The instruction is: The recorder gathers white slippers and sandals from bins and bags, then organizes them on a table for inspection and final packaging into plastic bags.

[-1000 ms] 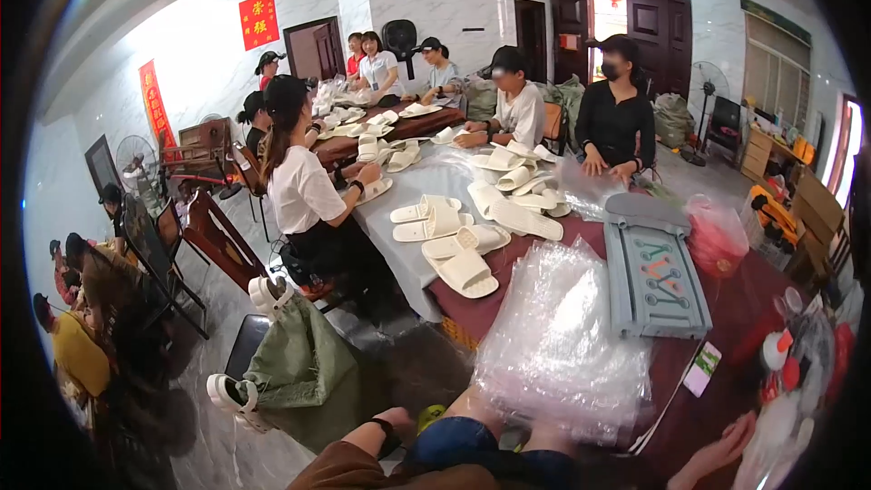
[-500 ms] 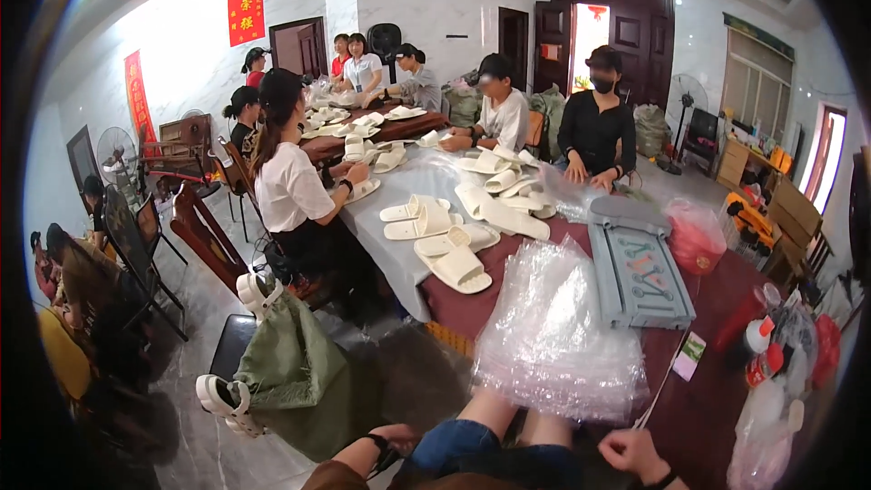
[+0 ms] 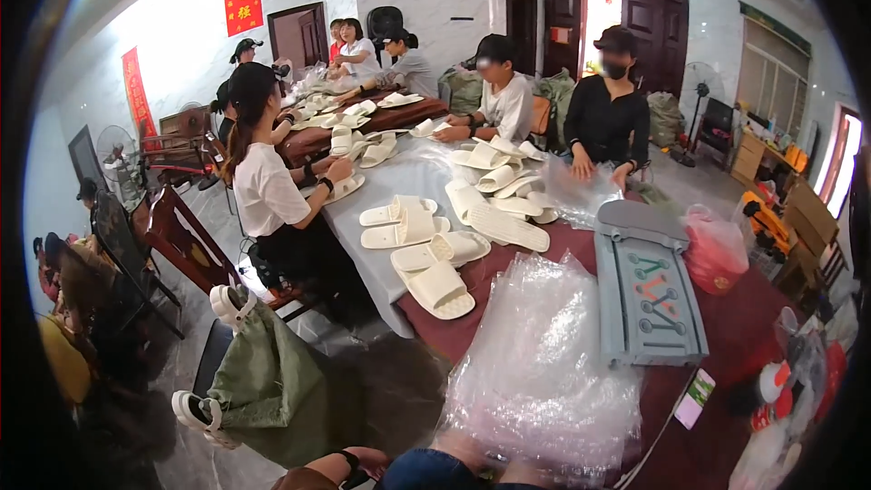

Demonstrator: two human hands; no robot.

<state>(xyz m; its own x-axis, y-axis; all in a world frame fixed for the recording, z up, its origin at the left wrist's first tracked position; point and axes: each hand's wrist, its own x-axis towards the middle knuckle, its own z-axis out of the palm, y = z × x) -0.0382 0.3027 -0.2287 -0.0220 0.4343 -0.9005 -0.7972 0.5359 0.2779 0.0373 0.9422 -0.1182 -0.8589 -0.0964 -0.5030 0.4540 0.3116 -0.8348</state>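
My left hand (image 3: 367, 462) is low at the bottom edge, beside my blue denim shorts (image 3: 426, 470). A dark band circles its wrist, and the fingers are too small and partly hidden to tell how they are held. My right hand is out of the picture. In front of my knees, a thick stack of clear plastic bags (image 3: 544, 372) lies on the dark red tabletop and hangs over its near edge. Cream slippers (image 3: 440, 289) lie beyond it to the left, some in pairs, others piled up.
A grey plastic case (image 3: 651, 299) lies right of the bags, near a phone (image 3: 695, 399) with a cable. A pink bag (image 3: 715, 249) is behind. At left, a green sack (image 3: 272, 372) holds white strapped shoes (image 3: 201, 416). Several people sit around the tables; one handles clear plastic.
My view has tilted down and shifted, so the table and bags appear nearer. My right hand has left the picture; my left sits lower in it. The person in black has moved their hands on the plastic.
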